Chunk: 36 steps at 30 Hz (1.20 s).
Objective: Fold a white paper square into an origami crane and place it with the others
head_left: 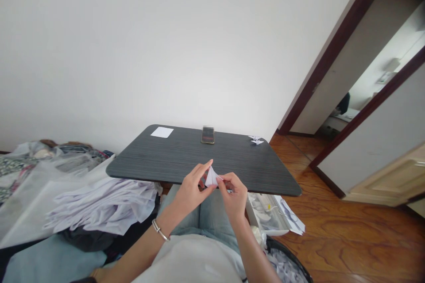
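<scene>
A small piece of folded white paper (211, 177) is held up between both hands over the near edge of the dark table. Its creases fan out from a pointed top. My left hand (195, 184) grips it from the left, index finger at the upper tip and thumb near the bottom. On the other side, my right hand (233, 191) pinches the lower right corner between thumb and fingers. A white paper sheet (162, 132) lies flat at the table's far left. Folded white paper shapes (256, 140) with pointed wings rest at the far right.
The dark table (146, 159) stands against a white wall. A phone-like device (208, 135) is at its back middle. Piled clothes (109, 203) lie to the left. Right of my legs are a white box (265, 214) of items and a dark-rimmed container (287, 265) of white paper pieces.
</scene>
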Available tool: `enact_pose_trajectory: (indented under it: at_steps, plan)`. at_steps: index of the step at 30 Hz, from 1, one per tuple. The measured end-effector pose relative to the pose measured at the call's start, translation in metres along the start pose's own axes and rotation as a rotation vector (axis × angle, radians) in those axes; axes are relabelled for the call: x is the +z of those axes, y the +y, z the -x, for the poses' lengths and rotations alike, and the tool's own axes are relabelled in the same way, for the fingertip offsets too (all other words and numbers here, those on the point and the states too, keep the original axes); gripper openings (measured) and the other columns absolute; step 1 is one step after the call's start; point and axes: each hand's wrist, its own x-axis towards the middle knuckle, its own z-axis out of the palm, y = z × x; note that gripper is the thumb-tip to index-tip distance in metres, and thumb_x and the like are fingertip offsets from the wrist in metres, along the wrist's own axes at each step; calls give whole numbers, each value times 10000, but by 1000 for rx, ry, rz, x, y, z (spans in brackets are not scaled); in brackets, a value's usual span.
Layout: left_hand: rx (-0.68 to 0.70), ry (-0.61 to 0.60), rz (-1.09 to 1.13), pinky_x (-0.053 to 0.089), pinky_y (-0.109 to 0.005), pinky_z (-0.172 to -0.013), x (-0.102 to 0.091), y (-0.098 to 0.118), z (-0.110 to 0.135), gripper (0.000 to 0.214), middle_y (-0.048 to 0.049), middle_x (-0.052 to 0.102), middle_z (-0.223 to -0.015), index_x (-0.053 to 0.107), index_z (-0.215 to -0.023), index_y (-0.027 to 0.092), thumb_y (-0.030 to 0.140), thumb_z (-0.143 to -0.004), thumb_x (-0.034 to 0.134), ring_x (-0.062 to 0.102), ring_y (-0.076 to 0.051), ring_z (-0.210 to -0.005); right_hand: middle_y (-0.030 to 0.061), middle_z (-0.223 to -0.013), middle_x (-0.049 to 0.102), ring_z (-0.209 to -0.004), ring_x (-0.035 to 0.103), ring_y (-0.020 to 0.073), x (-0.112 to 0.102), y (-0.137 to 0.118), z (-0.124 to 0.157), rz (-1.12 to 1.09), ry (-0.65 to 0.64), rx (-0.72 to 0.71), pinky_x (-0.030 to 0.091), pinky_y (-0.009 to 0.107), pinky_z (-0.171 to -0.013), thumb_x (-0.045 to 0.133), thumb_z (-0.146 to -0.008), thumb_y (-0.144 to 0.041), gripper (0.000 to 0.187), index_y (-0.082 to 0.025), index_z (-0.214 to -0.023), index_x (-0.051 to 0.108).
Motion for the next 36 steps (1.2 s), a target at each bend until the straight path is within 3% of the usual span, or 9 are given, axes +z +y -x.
enact_pose_trajectory:
  at_steps: [4, 9, 16, 22, 28, 32, 36]
  plan:
    - [74, 3, -139, 481, -262, -652, 2, -3, 2, 645, -37, 533, -932, 287, -1389, 240, 207, -804, 556, 506, -121, -664, 8, -668, 606, -613, 550, 139, 0, -1, 0, -5, -6, 21, 425, 223, -518, 554, -808, -198, 112, -184, -742, 644]
    - [74, -35, -48, 484, -239, -650, 3, -4, 0, 587, -64, 572, -995, 291, -1390, 207, 251, -847, 507, 550, -139, -750, 9, -653, 608, -595, 546, 138, -2, -3, -1, 9, 9, 8, 417, 223, -503, 555, -809, -208, 120, -182, -738, 649]
    - [-26, -44, -59, 473, -260, -696, -2, 5, 2, 461, -88, 661, -958, 388, -1340, 137, 248, -893, 390, 604, -147, -700, 12, -666, 610, -604, 561, 143, -1, -1, 1, 5, 68, 16, 433, 237, -528, 568, -815, -238, 115, -175, -751, 640]
    - [-189, 40, 160, 445, -209, -541, -1, 10, 0, 310, -32, 670, -742, 580, -1092, 158, 330, -880, 433, 581, -135, -590, 16, -679, 615, -617, 568, 147, 0, 1, 3, -29, 42, 49, 431, 243, -541, 574, -810, -241, 102, -176, -766, 639]
    - [-270, 59, 471, 411, -196, -467, 1, 10, -5, 283, 1, 598, -599, 594, -884, 126, 387, -837, 495, 503, -100, -485, -33, -566, 542, -499, 497, 106, 2, -3, 0, -364, 23, 294, 383, 208, -458, 635, -752, -282, 140, -179, -673, 584]
    - [-316, 62, 593, 421, -197, -453, 2, 9, -5, 297, 14, 597, -572, 539, -954, 132, 389, -807, 543, 504, -101, -474, -36, -519, 541, -456, 476, 93, 0, -5, -4, -600, -72, 489, 359, 195, -424, 680, -696, -308, 187, -171, -640, 565]
    - [-306, 84, 588, 416, -198, -452, 2, 6, -3, 343, 25, 591, -558, 520, -1044, 146, 394, -809, 547, 505, -101, -461, -29, -529, 553, -471, 494, 98, -2, -6, -5, -630, -116, 535, 361, 197, -432, 651, -719, -339, 204, -175, -640, 557]
